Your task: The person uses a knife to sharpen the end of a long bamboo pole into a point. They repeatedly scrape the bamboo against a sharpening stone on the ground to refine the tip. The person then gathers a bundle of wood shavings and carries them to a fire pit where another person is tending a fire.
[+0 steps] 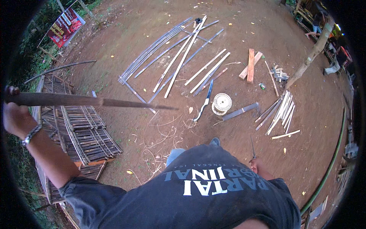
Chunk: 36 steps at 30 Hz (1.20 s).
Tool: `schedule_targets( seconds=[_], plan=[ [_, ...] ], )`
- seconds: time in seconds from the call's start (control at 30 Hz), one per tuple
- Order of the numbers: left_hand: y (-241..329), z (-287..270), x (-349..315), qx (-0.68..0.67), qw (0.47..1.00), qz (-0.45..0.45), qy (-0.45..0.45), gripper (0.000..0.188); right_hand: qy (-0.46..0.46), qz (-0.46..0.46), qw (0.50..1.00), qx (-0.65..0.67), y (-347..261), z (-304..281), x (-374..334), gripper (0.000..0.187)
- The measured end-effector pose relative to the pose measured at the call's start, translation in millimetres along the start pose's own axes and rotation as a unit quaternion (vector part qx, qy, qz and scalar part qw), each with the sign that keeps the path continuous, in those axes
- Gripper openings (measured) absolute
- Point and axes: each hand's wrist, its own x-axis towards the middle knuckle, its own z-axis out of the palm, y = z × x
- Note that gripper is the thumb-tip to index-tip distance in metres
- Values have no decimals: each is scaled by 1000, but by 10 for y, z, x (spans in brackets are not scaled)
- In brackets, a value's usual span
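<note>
left hand (17, 117) fingers wrap a brown pole (76, 99); right hand (256, 166) fingers seem closed on a thin tool (253, 150) jutting past them. i'd hold the pole steady.

shown are a dark shirt (160, 202) with short, loose sleeves (89, 198) and large block lettering (202, 187) in white and muted blue, a grey, chain-like bracelet (32, 134) around the left wrist (25, 129), and light blue legwear (174, 155), partly hidden.

Pole (91, 100) in left hand (16, 118), panels (85, 128) at left, spool (222, 102) right of likely knife (207, 100), strips (185, 57) beyond
</note>
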Motion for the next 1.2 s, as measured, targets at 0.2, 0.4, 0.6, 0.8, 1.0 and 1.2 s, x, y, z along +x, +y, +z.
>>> schedule_targets(
  seconds=[0.2,0.4,0.6,0.8,1.0,1.2],
  plan=[
    [-584,878,-1332,10,955,-271,-122,43,48,203,940,269,-55,-702,-11,55],
    [-1683,1066,-2430,-27,913,-407,15,40,-13,-154,966,-205,-765,-1115,-43,36],
    [-2576,1826,-2887,-79,887,-444,99,36,31,30,998,45,-1556,-1690,-137,31],
    [-3549,2781,-2836,-156,861,-463,145,35,84,67,988,112,-2234,-2382,-79,31],
    [-4520,4049,-2779,-245,823,-477,186,35,160,127,952,228,-2809,-2851,-106,33],
    [-6407,5185,-3188,-107,728,-619,275,59,111,140,957,227,-3455,-2996,-244,53]
  ],
)
